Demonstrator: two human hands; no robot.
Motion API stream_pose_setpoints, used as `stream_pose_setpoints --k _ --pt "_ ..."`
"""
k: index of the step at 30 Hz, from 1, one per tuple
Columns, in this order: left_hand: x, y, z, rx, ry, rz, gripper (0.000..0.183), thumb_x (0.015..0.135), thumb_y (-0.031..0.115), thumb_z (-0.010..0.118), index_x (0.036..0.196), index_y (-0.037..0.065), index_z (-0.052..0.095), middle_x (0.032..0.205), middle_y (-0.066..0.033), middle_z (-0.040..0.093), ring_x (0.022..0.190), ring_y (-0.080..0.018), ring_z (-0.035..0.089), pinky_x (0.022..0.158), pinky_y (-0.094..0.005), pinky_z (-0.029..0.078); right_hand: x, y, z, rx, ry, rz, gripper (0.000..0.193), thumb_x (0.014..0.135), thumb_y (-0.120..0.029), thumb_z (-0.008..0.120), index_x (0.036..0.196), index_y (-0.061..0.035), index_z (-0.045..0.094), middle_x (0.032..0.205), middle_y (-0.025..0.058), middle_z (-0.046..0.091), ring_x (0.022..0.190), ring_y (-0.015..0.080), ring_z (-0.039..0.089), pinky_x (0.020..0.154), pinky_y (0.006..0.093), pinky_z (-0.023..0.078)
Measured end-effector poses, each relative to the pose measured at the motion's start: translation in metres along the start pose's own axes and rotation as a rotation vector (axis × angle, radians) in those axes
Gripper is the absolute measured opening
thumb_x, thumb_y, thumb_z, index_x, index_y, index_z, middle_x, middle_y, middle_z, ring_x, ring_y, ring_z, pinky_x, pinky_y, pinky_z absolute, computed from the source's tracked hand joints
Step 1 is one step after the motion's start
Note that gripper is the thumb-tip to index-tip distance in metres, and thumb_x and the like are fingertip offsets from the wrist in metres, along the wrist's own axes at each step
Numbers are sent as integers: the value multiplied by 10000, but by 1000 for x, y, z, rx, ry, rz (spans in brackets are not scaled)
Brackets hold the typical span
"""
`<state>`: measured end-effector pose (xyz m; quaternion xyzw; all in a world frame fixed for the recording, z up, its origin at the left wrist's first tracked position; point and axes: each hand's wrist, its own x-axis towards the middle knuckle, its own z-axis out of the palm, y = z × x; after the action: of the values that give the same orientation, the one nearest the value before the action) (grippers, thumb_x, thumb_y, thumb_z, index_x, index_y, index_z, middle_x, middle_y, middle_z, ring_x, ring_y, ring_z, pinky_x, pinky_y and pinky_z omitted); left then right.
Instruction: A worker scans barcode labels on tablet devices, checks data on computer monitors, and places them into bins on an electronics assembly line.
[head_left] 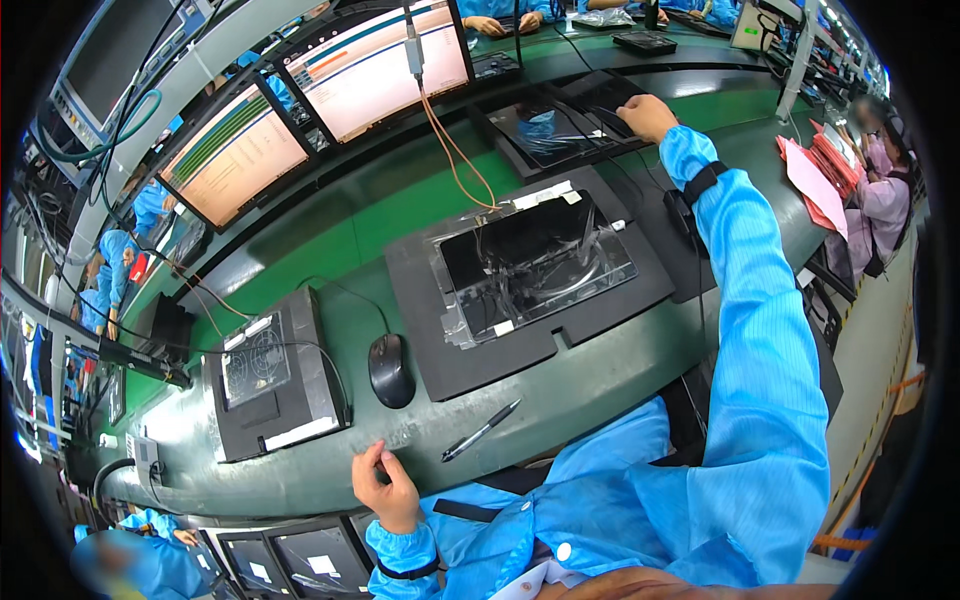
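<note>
My right arm reaches across the bench to the far side. My right hand (647,117) is closed at the edge of a dark flat panel (598,97), its fingertips partly hidden. Beside that panel lies a glossy black screen (545,133) in a dark tray. My left hand (388,485) hovers at the near edge of the bench, its fingers curled in with nothing seen in them. In front of me a tablet-like screen (540,262), under wrinkled clear film with white tabs, rests on a black foam pad (430,345). A pen (480,430) lies close to my left hand.
A black mouse (391,371) sits left of the pad, with another black fixture (275,385) beyond it. Two monitors (375,65) stand at the back, and an orange cable (455,150) hangs down to the screen. Pink sheets (815,185) lie at right; other people work around.
</note>
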<state>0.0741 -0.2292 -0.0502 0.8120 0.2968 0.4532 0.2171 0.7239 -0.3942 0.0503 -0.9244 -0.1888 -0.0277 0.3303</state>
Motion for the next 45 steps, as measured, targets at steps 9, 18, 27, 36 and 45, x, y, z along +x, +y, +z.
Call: stream_pose_setpoints --k 9,18,27,36,45 --pt "-4 -3 -3 3 -27 -74 150 873 -81 570 995 -21 633 789 -125 576 673 -233 556 604 -319 426 35 80 9 -494 62 6 366 786 -291 670 1006 -1 714 1014 226 712 994 378 679 862 436 528" --pt "-5 -5 -1 -13 -50 -118 158 872 -95 560 995 -20 625 808 -128 589 686 -231 562 612 -315 435 21 62 -11 -624 -273 -369 366 806 -325 766 1040 -73 640 1010 149 676 975 360 651 833 449 503" --pt "-4 -4 -2 4 -76 -60 133 898 -81 554 999 -23 618 804 -118 577 697 -215 556 632 -307 441 -3 59 -28 -837 -42 -618 410 897 -426 661 1052 -50 602 1016 146 630 923 381 648 794 473 518" --pt "-2 0 -1 -16 -63 -1 147 871 -77 571 996 -32 633 802 -134 590 706 -260 572 647 -349 453 -71 117 -114 -973 106 -535 446 943 -491 583 993 -48 597 964 149 663 929 331 643 824 430 486" --pt "-5 -6 -1 -24 -110 102 112 925 -50 552 1011 -49 623 846 -120 588 750 -222 560 688 -323 446 -230 156 -150 -844 271 -503 395 917 -417 653 839 -41 559 775 140 612 700 349 648 631 454 505"
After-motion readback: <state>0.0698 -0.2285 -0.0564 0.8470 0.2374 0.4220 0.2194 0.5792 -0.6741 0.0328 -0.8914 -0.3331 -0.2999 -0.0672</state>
